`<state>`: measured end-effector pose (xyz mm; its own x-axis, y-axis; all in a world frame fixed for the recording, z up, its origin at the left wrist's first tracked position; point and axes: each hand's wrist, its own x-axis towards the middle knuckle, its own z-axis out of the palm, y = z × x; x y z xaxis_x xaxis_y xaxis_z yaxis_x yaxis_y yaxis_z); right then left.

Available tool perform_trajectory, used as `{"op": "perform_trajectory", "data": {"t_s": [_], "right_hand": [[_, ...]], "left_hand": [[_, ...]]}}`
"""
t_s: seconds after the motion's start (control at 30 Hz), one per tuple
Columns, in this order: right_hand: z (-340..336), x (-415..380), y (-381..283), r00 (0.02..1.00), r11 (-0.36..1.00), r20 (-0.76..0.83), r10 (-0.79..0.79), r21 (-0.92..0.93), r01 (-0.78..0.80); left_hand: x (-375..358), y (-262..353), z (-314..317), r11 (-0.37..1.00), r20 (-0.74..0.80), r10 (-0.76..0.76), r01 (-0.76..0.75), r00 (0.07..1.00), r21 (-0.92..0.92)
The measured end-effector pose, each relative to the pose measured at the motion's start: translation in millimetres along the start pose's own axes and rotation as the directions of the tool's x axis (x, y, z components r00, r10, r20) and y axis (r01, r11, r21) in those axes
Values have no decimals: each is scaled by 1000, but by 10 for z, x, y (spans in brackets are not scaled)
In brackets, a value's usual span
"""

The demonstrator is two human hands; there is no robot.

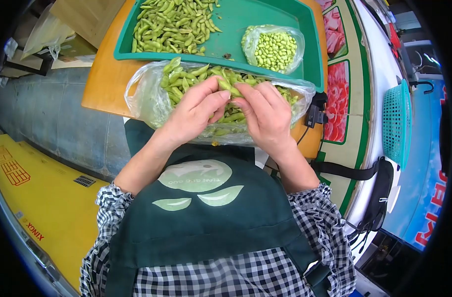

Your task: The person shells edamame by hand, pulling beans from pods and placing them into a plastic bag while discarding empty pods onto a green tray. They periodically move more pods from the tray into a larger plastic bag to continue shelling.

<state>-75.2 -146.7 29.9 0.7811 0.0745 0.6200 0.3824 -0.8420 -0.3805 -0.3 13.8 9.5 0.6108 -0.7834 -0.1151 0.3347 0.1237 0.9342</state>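
Between my two hands, a green soybean pod (229,88) is pinched at its ends. My left hand (198,106) closes thumb and fingers on one end, and my right hand (266,113) grips the other. Both are above a clear plastic bag (149,106) full of pods (186,79) at the table's near edge. Behind it stands a green tray (231,15). A heap of pods (174,27) lies on its left side. Shelled green beans (275,51) fill a small clear bag (299,37) on its right side.
The wooden table (104,91) carries the tray and bag. A small black device (315,114) with a cable sits at its right edge. On the right hang a teal basket (397,123) and a black bag (377,198). A yellow chest (42,198) stands at lower left.
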Motion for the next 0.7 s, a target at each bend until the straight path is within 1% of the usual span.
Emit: {"op": "perform_trajectory", "data": {"t_s": [0.13, 0.2, 0.37, 0.5, 0.6, 0.63, 0.67, 0.7], "right_hand": [[-5, 8, -1, 999, 998, 4, -53, -40, 53], [-1, 9, -1, 999, 998, -1, -53, -35, 53], [6, 0, 19, 997, 995, 4, -74, -62, 74], [-1, 3, 16, 995, 992, 14, -100, -79, 101], [15, -3, -7, 993, 988, 46, -112, -104, 116], [31, -7, -20, 992, 986, 66, -109, -118, 117], [54, -17, -26, 992, 986, 66, -109, -118, 116], [85, -37, -30, 993, 983, 60, -105, -143, 112]], "left_hand": [[2, 10, -12, 999, 28, 28, -29, 999, 28], [4, -2, -13, 999, 31, 34, -35, 999, 37], [4, -46, -6, 995, 4, 42, -42, 999, 91], [2, -30, 16, 997, -2, 29, -28, 1000, 77], [11, -64, 29, 996, -39, 49, -46, 998, 77], [15, -93, 38, 997, -77, 53, -49, 996, 59], [21, -123, 45, 998, -115, 57, -53, 992, 40], [31, -158, 53, 998, -114, 57, -52, 992, 41]]}}
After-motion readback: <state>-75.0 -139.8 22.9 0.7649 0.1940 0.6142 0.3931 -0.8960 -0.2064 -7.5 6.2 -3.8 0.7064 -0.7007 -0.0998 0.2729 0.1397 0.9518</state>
